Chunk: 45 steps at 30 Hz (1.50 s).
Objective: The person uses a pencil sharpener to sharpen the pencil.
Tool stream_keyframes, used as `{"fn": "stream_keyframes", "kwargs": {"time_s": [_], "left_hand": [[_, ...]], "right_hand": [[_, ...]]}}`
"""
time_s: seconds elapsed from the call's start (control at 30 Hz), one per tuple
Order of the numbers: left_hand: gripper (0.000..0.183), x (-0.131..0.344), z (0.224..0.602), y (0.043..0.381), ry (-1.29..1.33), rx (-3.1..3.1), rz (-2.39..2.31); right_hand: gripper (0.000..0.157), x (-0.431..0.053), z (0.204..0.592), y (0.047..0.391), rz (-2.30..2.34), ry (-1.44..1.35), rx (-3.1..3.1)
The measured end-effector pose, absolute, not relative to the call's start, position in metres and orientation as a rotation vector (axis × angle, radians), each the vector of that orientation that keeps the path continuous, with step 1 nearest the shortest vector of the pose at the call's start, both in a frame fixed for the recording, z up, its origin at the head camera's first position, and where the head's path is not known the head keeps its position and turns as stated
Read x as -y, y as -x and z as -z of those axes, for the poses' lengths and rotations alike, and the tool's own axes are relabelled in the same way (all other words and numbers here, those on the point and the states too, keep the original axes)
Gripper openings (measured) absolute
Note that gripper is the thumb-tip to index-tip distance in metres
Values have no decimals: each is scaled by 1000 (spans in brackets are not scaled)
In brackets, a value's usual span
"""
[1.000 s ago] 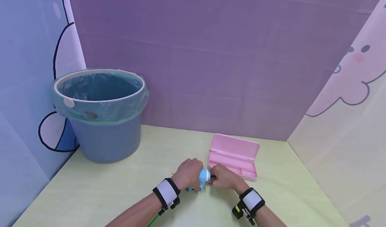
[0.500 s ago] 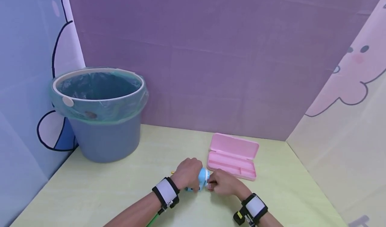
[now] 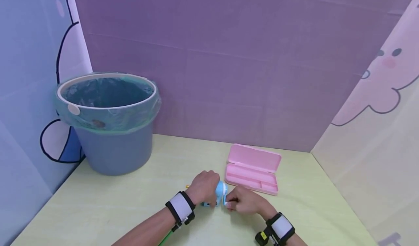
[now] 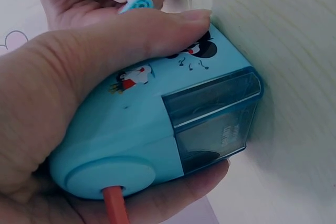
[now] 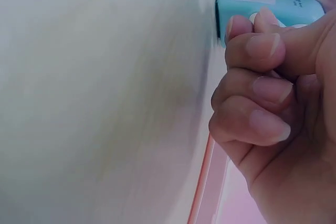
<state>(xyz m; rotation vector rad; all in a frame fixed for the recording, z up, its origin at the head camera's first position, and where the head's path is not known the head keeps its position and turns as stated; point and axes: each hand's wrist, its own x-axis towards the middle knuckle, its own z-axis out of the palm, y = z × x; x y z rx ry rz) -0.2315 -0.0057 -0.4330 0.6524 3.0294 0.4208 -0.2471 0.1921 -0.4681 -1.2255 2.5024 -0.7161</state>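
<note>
My left hand (image 3: 204,188) grips a light blue crank pencil sharpener (image 4: 144,124) printed with small cartoon figures, thumb along one side and fingers beneath in the left wrist view. A see-through shavings drawer (image 4: 215,121) shows at one end. A red pencil (image 4: 115,205) sticks out of the round hole opposite the crank. My right hand (image 3: 245,200) pinches the knob (image 4: 139,1) of the crank with thumb and forefinger, the other fingers curled in. The crank arm (image 3: 224,198) points down toward the table, partly covered by these fingers.
A pink pencil case (image 3: 252,182) lies with its lid raised just behind my right hand. On the back left stands a blue-grey bin (image 3: 114,151) lined with a green plastic bag. A purple wall (image 3: 222,75) closes off the table's far edge.
My right hand has moved down and nearer to me with the crank knob, turning the crank arm downward. The left hand holds the sharpener in the same place.
</note>
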Motion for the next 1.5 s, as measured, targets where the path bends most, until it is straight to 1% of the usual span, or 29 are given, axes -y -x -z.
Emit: {"fn": "stream_keyframes", "kwargs": {"time_s": [0.13, 0.57, 0.93, 1.5], "left_hand": [[45, 5, 433, 232, -625, -3018, -410], [46, 4, 437, 232, -562, -2993, -376], [47, 3, 440, 229, -609, -3029, -360], [47, 1, 430, 231, -570, -3016, -339]], "right_hand": [[28, -194, 466, 245, 745, 1182, -2469], [28, -195, 460, 241, 741, 1223, -2434], [28, -198, 461, 239, 749, 1212, -2421], [27, -201, 444, 244, 812, 1216, -2328]]}}
